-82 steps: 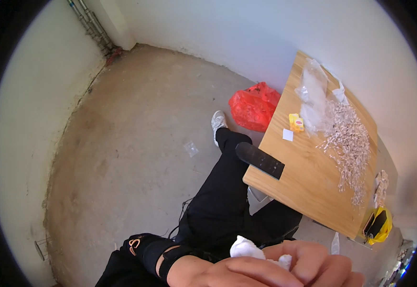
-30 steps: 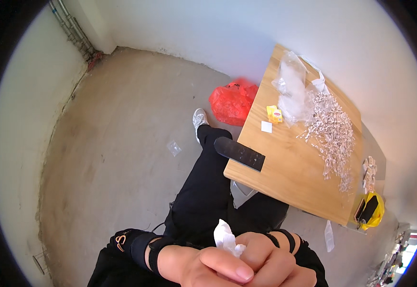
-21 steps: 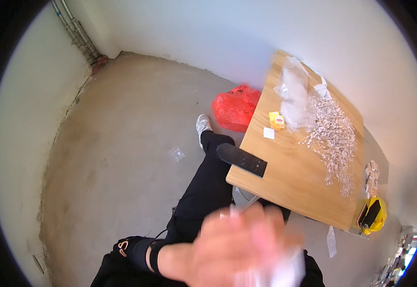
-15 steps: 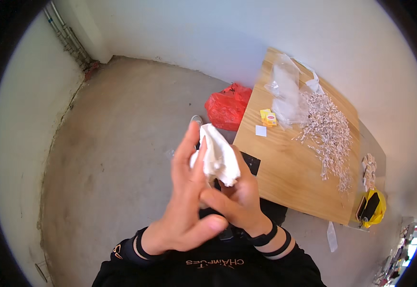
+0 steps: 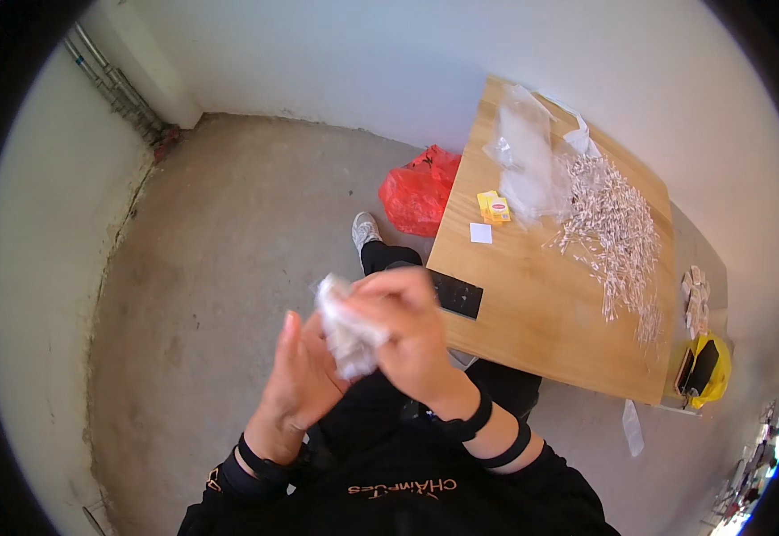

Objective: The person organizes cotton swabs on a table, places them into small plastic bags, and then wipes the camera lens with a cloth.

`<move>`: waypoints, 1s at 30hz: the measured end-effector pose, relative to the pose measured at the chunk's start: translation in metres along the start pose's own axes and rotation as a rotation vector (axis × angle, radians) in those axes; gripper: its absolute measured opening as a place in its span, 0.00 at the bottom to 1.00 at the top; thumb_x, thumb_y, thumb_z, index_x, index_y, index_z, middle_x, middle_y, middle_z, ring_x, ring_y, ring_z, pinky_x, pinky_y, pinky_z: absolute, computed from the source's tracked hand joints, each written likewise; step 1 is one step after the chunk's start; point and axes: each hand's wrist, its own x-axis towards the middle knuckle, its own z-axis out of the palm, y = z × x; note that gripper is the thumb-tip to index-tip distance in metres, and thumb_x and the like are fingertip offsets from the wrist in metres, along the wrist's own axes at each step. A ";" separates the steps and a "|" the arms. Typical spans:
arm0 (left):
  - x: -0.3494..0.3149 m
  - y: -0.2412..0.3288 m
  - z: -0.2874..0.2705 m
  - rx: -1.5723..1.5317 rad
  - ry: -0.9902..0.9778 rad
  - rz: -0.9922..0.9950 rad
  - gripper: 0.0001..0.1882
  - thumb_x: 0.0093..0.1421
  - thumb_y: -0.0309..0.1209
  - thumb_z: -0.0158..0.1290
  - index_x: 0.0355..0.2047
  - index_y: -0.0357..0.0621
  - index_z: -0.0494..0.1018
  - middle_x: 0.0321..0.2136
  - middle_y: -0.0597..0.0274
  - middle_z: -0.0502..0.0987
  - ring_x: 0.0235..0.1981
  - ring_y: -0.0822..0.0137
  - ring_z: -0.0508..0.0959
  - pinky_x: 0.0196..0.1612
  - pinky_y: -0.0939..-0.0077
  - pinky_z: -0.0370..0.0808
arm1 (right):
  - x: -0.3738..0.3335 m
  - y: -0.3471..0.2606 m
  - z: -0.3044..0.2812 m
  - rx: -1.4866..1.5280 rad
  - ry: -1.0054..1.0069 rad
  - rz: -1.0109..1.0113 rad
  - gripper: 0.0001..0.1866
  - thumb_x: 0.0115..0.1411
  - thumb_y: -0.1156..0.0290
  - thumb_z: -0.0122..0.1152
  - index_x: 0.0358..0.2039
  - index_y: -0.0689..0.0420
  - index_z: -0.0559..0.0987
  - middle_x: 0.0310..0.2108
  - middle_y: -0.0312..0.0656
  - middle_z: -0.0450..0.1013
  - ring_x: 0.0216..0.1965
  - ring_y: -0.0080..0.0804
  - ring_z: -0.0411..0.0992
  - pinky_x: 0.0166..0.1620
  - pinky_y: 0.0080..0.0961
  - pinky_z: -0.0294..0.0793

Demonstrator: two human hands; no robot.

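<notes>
A crumpled white tissue [image 5: 349, 335] sits between my two hands, in front of my body and left of the table. My right hand [image 5: 412, 326] is closed around its right side, somewhat smeared by motion. My left hand [image 5: 298, 375] lies beside the tissue with its palm turned toward it and its thumb sticking up. The left fingers are partly hidden behind the tissue, and the hand is not wrapped around it.
The wooden table [image 5: 532, 313] on the right bears a pile of thin white sticks [image 5: 612, 232], clear plastic bags [image 5: 528, 170], small yellow packets [image 5: 495, 208] and a white square card [image 5: 481, 233]. A red plastic bag [image 5: 418, 192] rests on the floor; a yellow bag [image 5: 718, 371] is at the far right.
The tissue has moved left and down. My right hand has come over to grip its upper right side, and my left hand has dropped lower and left. A shoe and leg show more.
</notes>
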 end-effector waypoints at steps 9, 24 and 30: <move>-0.026 0.014 -0.020 0.475 0.400 0.085 0.24 0.54 0.21 0.46 0.54 0.32 0.60 0.46 0.49 0.71 0.46 0.60 0.74 0.49 0.66 0.72 | -0.017 -0.015 -0.017 0.074 -0.326 -0.030 0.18 0.51 0.80 0.58 0.44 0.55 0.78 0.44 0.44 0.68 0.53 0.40 0.66 0.56 0.39 0.63; -0.114 -0.022 -0.064 1.865 -0.091 -0.087 0.17 0.46 0.21 0.54 0.39 0.42 0.73 0.36 0.50 0.73 0.37 0.47 0.74 0.39 0.63 0.73 | -0.022 -0.132 -0.121 0.984 0.084 -0.299 0.08 0.56 0.75 0.58 0.20 0.55 0.72 0.25 0.38 0.69 0.27 0.29 0.70 0.31 0.21 0.68; -0.109 -0.031 -0.079 1.962 0.200 0.096 0.18 0.42 0.20 0.56 0.37 0.43 0.72 0.36 0.54 0.72 0.38 0.50 0.75 0.38 0.66 0.74 | -0.002 -0.170 -0.165 0.950 -0.461 -0.428 0.05 0.54 0.80 0.56 0.27 0.57 0.79 0.30 0.43 0.72 0.31 0.35 0.76 0.34 0.24 0.65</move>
